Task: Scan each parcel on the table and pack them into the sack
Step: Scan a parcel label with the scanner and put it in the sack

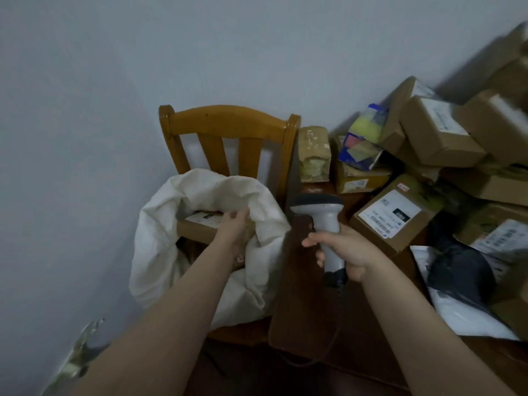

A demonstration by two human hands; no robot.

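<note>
One sack (pixel 160 252) slumps open on one chair (pixel 228 121), one parcel (pixel 200 221) inside. My left hand (pixel 233 227) reaches onto that parcel; fingers gripping or flat, cannot tell. Right hand (pixel 343 252) has its fingers clamped round one scanner (pixel 323 212) above the counter (pixel 300 281). Piled boxes (pixel 391 215) there: six at least, far ones blurred.

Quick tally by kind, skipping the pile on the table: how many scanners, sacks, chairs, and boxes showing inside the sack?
scanner: 1
sack: 1
chair: 1
box, showing inside the sack: 1
Total: 4
</note>
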